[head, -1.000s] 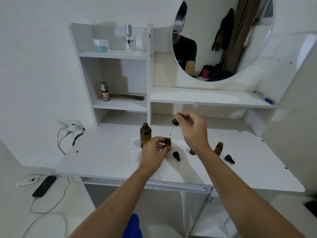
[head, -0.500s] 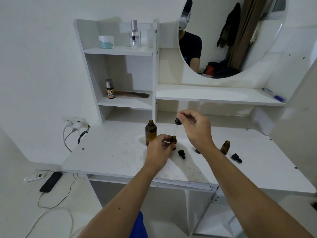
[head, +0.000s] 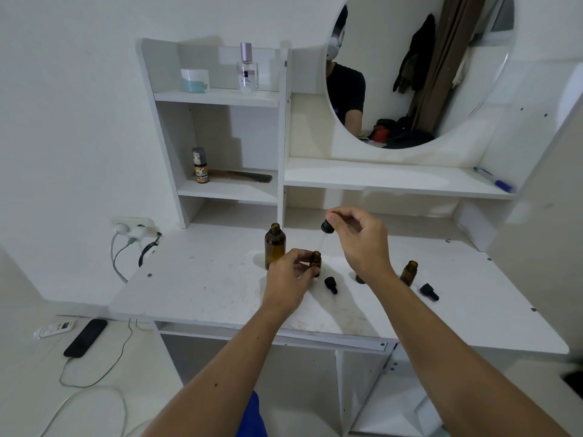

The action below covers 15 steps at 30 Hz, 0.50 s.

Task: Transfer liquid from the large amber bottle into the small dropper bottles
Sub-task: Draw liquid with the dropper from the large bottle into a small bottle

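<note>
The large amber bottle [head: 274,246] stands uncapped at the middle of the white desk [head: 202,288]. Just right of it, my left hand [head: 288,280] grips a small amber dropper bottle [head: 315,263], upright on the desk. My right hand [head: 362,241] pinches a black dropper [head: 327,227] by its bulb, held above and slightly right of that small bottle's mouth. Another small amber bottle [head: 409,272] stands open to the right, with a black dropper cap [head: 429,292] lying beside it. A second black dropper cap [head: 331,284] lies near my left hand. Another small bottle [head: 359,278] is mostly hidden behind my right wrist.
White shelves at the back hold a jar [head: 195,80], a clear spray bottle [head: 247,70], a small bottle [head: 200,167] and a comb [head: 246,176]. A round mirror [head: 419,67] hangs above a shelf with a blue pen [head: 495,180]. Plugs and cables [head: 132,238] sit at the left; a phone [head: 85,337] lies on the floor.
Both hands keep their hold and their places over the desk; the dropper stays above the small bottle. The camera view has shifted slightly, nothing else moved.
</note>
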### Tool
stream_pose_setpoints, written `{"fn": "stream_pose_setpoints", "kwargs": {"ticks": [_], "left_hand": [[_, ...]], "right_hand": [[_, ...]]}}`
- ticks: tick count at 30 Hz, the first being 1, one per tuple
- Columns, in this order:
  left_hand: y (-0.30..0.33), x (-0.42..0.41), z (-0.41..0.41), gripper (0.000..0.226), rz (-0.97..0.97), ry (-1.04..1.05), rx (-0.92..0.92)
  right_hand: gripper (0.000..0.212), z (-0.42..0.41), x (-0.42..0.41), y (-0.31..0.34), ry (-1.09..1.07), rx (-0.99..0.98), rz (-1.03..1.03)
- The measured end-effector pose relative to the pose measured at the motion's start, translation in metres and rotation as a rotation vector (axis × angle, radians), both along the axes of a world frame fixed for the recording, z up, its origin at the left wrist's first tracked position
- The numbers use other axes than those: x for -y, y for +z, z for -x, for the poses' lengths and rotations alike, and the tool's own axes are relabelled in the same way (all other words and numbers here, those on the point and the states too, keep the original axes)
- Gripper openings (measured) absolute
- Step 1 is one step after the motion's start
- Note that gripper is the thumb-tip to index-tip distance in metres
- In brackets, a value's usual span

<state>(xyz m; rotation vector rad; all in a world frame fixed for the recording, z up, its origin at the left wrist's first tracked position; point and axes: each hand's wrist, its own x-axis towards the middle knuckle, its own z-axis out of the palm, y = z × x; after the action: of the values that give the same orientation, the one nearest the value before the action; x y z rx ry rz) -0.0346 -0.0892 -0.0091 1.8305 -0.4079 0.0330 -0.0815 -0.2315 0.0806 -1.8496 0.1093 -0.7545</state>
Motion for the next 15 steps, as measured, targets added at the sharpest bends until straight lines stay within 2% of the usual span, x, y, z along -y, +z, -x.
{"fn": "stream_pose_setpoints", "kwargs": {"ticks": [5,12,15], "left_hand": [[0.0,-0.008,0.004,0.035,0.058,0.041,-0.001],[0.001,-0.035,0.007,0.016,0.116,0.112,-0.015],[0.001,-0.046,0.002,0.025,0.118,0.192,0.006]], "right_hand": [[0.007,0.002,-0.001,0.01,-0.01,0.03,-0.086],[0.009,-0.006,-0.012,0.029,0.003,0.104,-0.073],[0.011,-0.013,-0.023,0.037,0.024,0.132,-0.089]]}}
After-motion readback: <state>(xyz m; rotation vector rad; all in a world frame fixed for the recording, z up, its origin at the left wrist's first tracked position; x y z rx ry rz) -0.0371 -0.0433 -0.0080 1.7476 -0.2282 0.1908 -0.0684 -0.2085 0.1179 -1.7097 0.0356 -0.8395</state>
